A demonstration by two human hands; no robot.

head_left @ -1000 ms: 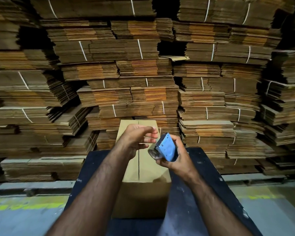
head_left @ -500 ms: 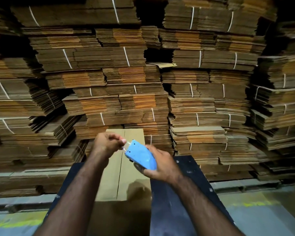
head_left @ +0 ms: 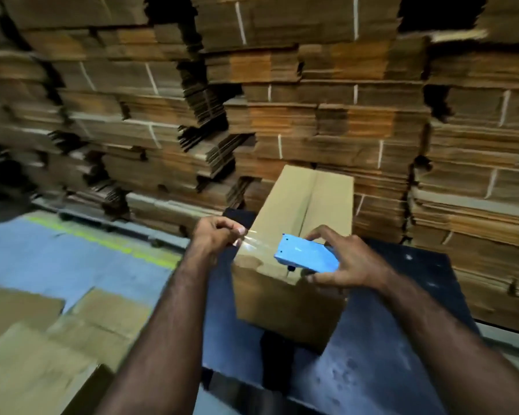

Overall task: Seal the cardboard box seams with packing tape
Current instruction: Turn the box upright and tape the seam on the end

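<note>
Since half a second ago, the view has swung left and tilted, and a strip of clear packing tape (head_left: 256, 245) is now drawn out between the hands. Head view, blurred by motion: the left hand (head_left: 215, 236) pinches the free end of the tape between thumb and curled fingertips, just off the box's near left edge. The right hand (head_left: 346, 265) grips a blue tape dispenser (head_left: 304, 256), a flat-sided wedge with a smooth, slightly glossy shell, fingers spread along its far side and thumb under its near side. The glossy tape stretches taut between hand and dispenser, above the near end of the cardboard box (head_left: 285, 298).

That box is plain brown, matte, long and rectangular, its top flaps closed with a dark centre seam (head_left: 309, 199) running away from the viewer. It stands on a dark, scuffed table (head_left: 402, 339). To the left lies a blue-grey floor (head_left: 57, 256) with a worn yellow line (head_left: 102, 244), and flattened cardboard sheets (head_left: 42, 339) rest at lower left. Behind everything rises a wall of bundled flat cartons (head_left: 312, 115), corrugated edges showing, tied with thin white straps.
</note>
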